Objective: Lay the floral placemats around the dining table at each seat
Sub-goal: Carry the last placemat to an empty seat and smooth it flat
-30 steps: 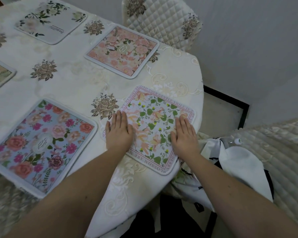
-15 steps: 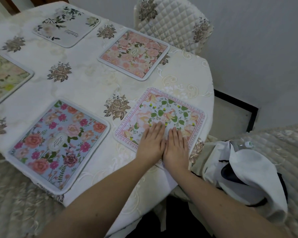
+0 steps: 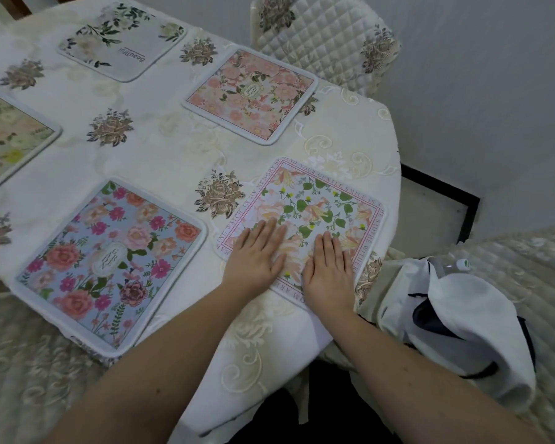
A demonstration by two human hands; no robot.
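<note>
Counter [image 3: 161, 161], cream cloth, carries 5 placemats. Blue floral placemat [image 3: 109, 264] near edge, oval label reads "GARDEN". Pink placemat [image 3: 250, 94] far side. White placemat [image 3: 122, 43] reads "Beautiful". Bordered placemat [image 3: 314, 203], text "YOUR GENTLE SMILE", lies at counter corner. Left hand [image 3: 257, 254] and right hand [image 3: 329, 267] press flat on it, fingers straight.

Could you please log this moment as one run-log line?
left hand: flat on pink-bordered placemat | right hand: flat on it | blue placemat: laid alongside
</note>
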